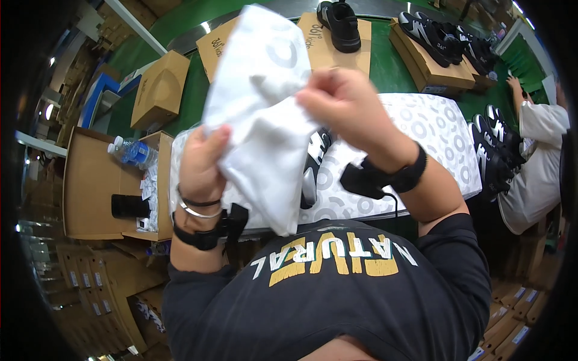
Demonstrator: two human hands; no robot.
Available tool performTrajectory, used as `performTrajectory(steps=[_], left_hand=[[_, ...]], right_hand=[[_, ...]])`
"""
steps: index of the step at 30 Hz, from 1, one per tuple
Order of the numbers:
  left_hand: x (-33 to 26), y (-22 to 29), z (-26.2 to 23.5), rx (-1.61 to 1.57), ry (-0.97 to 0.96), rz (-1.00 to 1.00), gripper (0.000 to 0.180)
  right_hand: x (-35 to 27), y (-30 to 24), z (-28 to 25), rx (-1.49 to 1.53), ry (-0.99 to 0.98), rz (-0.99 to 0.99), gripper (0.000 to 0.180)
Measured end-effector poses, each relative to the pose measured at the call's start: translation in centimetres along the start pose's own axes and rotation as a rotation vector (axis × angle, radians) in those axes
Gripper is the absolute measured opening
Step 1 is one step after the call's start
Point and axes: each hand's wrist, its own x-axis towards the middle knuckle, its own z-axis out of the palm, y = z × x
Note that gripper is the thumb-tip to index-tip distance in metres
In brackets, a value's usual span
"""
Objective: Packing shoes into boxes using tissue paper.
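Held up in front of me is a white paper sheet [259, 126] with grey ring shapes, folded and creased. My left hand [205, 157] is closed on its left edge, thumb lying over the paper. With its fingers curled into a pinch, my right hand [343, 99] grips the sheet's right side; this hand is slightly blurred. Behind the paper, a black and white shoe [312, 165] shows only in part. It lies on a pile of patterned wrapping paper [415, 129] spread across the table before me.
An open carton [96, 186] at the left holds small white packets, a bottle [133, 151] and a black phone-like object [130, 206]. Shoe boxes [161, 90] stand on the green table, some carrying black shoes [342, 27]. More shoes [497, 150] sit at the right, near another person [539, 162].
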Motion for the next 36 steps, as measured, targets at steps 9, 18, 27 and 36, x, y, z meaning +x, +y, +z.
performTrajectory(steps=[9, 18, 27, 36], left_hand=[[-0.9, 6.5, -10.9, 1.156, 0.556, 0.301, 0.019], [1.2, 4.5, 5.3, 0.754, -0.367, -0.092, 0.026], [-0.3, 4.0, 3.3, 0.506, -0.289, -0.326, 0.02], [-2.1, 2.3, 1.1, 0.259, -0.108, -0.232, 0.014]], right_hand=[[-5.0, 4.9, -7.0, 0.219, 0.269, 0.066, 0.009], [-3.3, -1.6, 1.2, -0.656, 0.126, -0.728, 0.014], [-2.5, -0.5, 2.6, -0.62, 0.065, -0.608, 0.017], [-1.0, -1.4, 2.8, -0.321, -0.168, -0.154, 0.026]])
